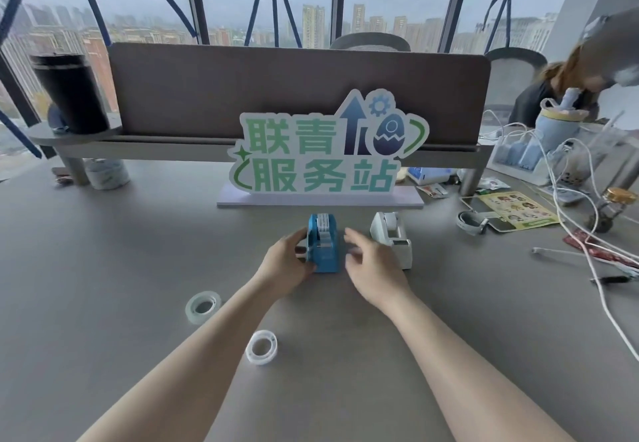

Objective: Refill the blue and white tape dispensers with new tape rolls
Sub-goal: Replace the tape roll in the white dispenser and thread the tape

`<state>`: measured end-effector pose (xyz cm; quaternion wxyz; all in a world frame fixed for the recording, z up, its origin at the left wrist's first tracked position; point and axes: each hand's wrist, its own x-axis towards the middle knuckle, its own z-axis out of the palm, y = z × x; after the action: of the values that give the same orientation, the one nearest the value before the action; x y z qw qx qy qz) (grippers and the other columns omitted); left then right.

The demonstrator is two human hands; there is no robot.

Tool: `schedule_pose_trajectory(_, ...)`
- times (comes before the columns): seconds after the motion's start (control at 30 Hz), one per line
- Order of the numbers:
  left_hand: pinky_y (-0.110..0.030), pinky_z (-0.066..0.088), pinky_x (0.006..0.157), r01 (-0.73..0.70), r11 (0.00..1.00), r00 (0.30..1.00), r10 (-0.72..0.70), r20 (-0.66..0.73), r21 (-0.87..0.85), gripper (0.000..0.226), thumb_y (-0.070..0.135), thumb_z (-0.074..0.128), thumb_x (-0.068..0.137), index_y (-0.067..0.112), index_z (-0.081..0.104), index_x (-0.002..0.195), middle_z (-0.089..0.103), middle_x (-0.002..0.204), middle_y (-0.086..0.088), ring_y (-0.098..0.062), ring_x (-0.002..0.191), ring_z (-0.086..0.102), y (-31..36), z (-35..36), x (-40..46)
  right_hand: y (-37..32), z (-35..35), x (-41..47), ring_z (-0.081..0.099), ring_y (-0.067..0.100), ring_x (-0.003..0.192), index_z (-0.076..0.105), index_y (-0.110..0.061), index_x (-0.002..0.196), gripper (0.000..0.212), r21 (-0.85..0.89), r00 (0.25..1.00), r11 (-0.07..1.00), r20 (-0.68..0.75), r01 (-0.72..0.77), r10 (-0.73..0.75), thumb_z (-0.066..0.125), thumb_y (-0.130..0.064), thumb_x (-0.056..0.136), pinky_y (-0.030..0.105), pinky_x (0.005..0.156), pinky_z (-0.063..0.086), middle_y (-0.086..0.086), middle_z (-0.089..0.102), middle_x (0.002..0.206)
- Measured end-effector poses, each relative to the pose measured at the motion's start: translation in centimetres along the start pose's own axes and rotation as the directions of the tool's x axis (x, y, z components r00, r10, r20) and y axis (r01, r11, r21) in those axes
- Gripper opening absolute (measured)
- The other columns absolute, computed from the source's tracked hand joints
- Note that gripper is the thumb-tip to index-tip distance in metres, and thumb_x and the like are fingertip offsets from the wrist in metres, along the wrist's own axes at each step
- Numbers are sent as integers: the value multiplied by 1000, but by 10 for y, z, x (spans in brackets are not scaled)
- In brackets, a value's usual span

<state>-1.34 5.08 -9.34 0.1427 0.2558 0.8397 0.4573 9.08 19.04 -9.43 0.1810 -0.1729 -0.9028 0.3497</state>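
in left hand's (pixel 283 263) grip, blue dispenser (pixel 324 246)

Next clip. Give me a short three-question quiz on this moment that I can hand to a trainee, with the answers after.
1. True or false: the left hand grips the blue dispenser.
2. Which lies nearer the camera: A, the clear tape roll, or B, the white tape roll?
3. Fill in: the white dispenser stands to the ____ of the blue one.

Key
1. True; its fingers wrap the left side, while the right hand hovers open beside it.
2. B.
3. Right.
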Motion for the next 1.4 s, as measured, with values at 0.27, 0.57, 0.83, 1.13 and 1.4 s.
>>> schedule_pose_trajectory(0.27,-28,52,80,-201,976,942,217,-255,90,32,-1,50,77,17,69,96,68,97,0,-18,85,63,30,21,-60,25,-57,-14,48,33,121,48,-12,128,50,-131,913,939,-310,-318,266,60,-36,86,42,87,45,12,52,130)
schedule_pose_trajectory(0.57,-27,51,87,-186,973,977,198,-80,135,35,2,49,80,18,67,107,69,107,-1,-19,95,66,30,75,-61,31,-43,2,63,34,100,58,-13,100,52,-217,918,900,-220,-377,331,57,-57,72,40,78,53,11,70,105)
schedule_pose_trajectory(0.83,-24,46,92,-139,982,985,151,-84,129,40,2,45,85,18,64,116,69,117,-3,-18,108,62,30,80,-61,31,-47,-14,66,34,86,64,-11,82,31,-229,923,916,-283,-330,262,63,-40,73,33,63,45,12,73,89)
schedule_pose_trajectory(1.13,-30,50,92,-113,991,990,118,-80,68,34,7,46,88,21,65,111,70,112,-3,-20,103,65,33,75,-94,13,-55,-110,65,34,81,59,-13,80,41,-246,935,940,-320,-238,153,61,-54,76,32,57,39,9,70,81)
schedule_pose_trajectory(1.4,-24,46,93,-89,996,994,89,-62,-2,38,7,49,87,19,62,120,69,118,0,-14,107,64,30,68,-135,-14,-41,-178,65,29,79,61,-14,81,43,-235,941,958,-326,-168,85,63,-57,74,30,58,35,6,70,80)
